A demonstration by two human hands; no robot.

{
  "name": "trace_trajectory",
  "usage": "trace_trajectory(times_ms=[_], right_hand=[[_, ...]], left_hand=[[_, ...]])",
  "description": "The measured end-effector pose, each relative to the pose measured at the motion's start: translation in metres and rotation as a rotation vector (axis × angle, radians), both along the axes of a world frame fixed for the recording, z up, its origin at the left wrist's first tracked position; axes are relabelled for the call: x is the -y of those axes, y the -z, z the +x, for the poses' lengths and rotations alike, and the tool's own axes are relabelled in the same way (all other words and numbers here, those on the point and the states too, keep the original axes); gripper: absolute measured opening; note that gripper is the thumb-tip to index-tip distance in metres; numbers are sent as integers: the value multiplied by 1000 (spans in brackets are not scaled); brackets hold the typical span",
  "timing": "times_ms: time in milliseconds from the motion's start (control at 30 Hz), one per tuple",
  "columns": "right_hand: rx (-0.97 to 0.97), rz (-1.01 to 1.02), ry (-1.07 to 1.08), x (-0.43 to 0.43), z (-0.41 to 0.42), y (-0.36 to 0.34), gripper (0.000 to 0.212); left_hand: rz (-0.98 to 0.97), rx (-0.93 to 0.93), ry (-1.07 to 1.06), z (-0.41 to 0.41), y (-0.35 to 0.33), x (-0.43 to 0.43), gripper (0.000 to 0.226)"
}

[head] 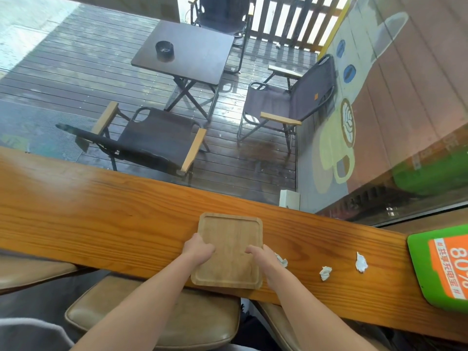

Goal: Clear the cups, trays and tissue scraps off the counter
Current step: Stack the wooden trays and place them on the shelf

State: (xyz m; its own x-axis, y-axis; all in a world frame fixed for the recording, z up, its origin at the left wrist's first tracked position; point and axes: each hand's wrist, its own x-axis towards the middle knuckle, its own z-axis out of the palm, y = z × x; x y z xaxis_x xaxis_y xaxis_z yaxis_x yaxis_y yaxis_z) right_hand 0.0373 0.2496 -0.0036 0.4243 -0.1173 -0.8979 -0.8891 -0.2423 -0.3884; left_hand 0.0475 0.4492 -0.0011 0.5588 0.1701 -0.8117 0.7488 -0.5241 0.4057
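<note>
A square wooden tray (229,234) lies on the long wooden counter (101,211), its near edge overhanging the counter's front. My left hand (198,249) grips the tray's left rim and my right hand (260,254) grips its right rim, fingers curled onto the tray's surface. Three crumpled white tissue scraps lie on the counter to the right: one tissue scrap (282,260) right beside my right wrist, a second scrap (325,273) further right, a third scrap (361,262) beyond it. No cups are in view.
A green and orange sign box (440,269) stands at the counter's right end. Padded brown stools (157,317) sit under the counter's near side. Behind the counter a window looks onto a deck with folding chairs and a table.
</note>
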Motion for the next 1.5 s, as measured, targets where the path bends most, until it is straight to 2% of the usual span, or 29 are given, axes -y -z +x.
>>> trace_trajectory(times_ms=[167, 267, 333, 400, 600, 767, 833, 900, 1000, 1067, 1133, 1267, 1433, 1500], right_hand=[[5, 1, -2, 2, 0, -2, 89], [3, -16, -16, 2, 0, -4, 85], [4, -30, -19, 3, -1, -5, 82], [1, -50, -30, 3, -1, -7, 77], [1, -101, -125, 7, 0, -22, 56], [-41, -44, -189, 9, 0, -36, 40], [-28, -39, -193, 7, -1, -40, 39], [46, -103, -187, 3, -3, -40, 35], [152, -306, -295, -1, -7, -36, 28], [178, -363, -304, -3, -8, -29, 34], [184, -387, -309, -7, -11, -20, 47], [163, -447, -305, -13, -23, -3, 65], [84, -395, -270, -16, -40, 13, 72], [56, -370, -260, -15, -43, 18, 75]], left_hand=[[-9, -1, -40, 1, 5, -2, 38], [-3, 13, -36, 3, 7, -4, 17], [7, 23, -13, 4, 6, -3, 11], [13, 29, 41, 5, 3, -3, 11], [59, 43, 204, 13, -8, -4, 35], [52, 46, 283, 17, -15, 6, 19], [32, 36, 323, 18, -14, 14, 25], [16, 42, 355, 18, -14, 21, 28], [9, 72, 396, 12, -12, 27, 11], [23, 114, 430, 5, -8, 25, 13], [67, 161, 452, -2, -3, 18, 7], [206, 190, 486, -18, 11, 0, 10], [301, 189, 280, -33, 23, -6, 46], [277, 178, 178, -36, 27, -4, 54]])
